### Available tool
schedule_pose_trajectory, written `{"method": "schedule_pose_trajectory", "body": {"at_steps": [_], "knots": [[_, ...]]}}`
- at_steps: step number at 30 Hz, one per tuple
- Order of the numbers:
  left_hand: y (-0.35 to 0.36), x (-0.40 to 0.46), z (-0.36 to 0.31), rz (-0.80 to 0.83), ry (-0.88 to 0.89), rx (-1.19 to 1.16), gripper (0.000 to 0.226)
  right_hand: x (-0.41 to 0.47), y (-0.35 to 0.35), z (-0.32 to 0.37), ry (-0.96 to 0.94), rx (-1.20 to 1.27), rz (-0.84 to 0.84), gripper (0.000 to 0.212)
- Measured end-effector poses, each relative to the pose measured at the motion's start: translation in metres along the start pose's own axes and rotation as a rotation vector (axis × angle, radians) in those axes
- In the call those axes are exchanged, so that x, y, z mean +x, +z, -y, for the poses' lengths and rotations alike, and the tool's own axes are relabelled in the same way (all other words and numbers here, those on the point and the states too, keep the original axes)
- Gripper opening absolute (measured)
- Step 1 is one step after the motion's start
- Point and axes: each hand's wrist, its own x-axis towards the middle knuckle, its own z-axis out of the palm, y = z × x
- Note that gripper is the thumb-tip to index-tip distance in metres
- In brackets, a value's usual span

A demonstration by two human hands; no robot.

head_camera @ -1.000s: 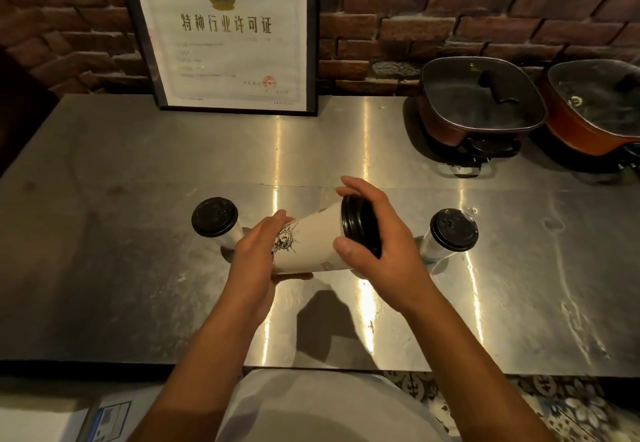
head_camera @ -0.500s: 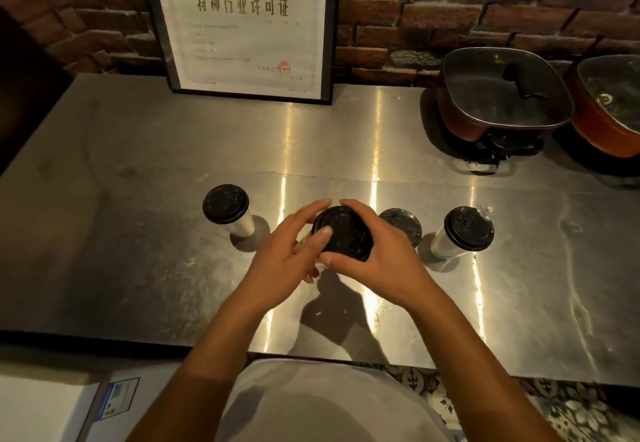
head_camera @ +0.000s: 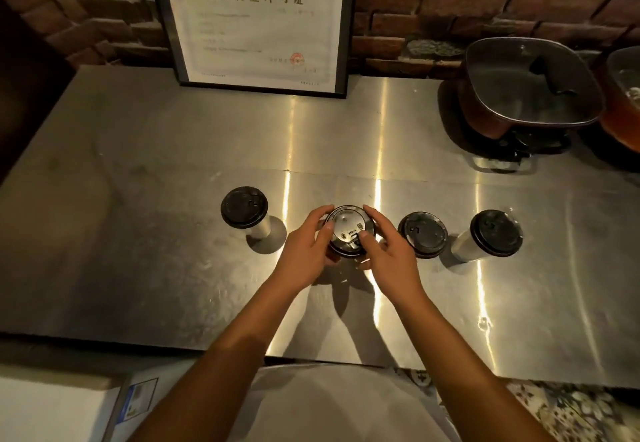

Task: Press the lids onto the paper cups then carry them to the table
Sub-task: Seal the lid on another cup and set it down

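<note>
At counter centre, middle cup (head_camera: 349, 233) stands upright; left hand (head_camera: 304, 251) at 9 o'clock and right hand (head_camera: 388, 251) at 3 o'clock clasp its black lid (head_camera: 346, 225), thumbs on top. Paper wall prob. light, crushable: press at lid rim, not the sides.

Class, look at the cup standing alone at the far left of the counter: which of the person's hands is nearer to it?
Left. The left hand grips the middle cup, just right of the far-left cup; the right hand is on the middle cup's other side.
</note>
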Motion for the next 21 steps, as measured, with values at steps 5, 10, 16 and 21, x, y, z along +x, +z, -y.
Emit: {"method": "schedule_pose_trajectory", "body": {"at_steps": [5, 10, 16, 21], "knots": [[-0.009, 0.021, 0.013, 0.062, -0.017, 0.053, 0.036, 0.009, 0.027, -0.011, 0.04, -0.007, -0.072, 0.045], [-0.012, 0.029, 0.027, 0.112, -0.04, 0.065, 0.036, 0.012, 0.038, -0.013, 0.076, -0.053, -0.121, 0.042], [-0.025, 0.032, 0.034, 0.175, -0.042, 0.141, 0.04, 0.012, 0.046, -0.018, 0.058, -0.158, -0.171, 0.038], [-0.037, 0.029, 0.038, 0.199, -0.076, 0.175, 0.045, 0.015, 0.05, -0.011, 0.05, -0.362, -0.161, 0.042]]}}
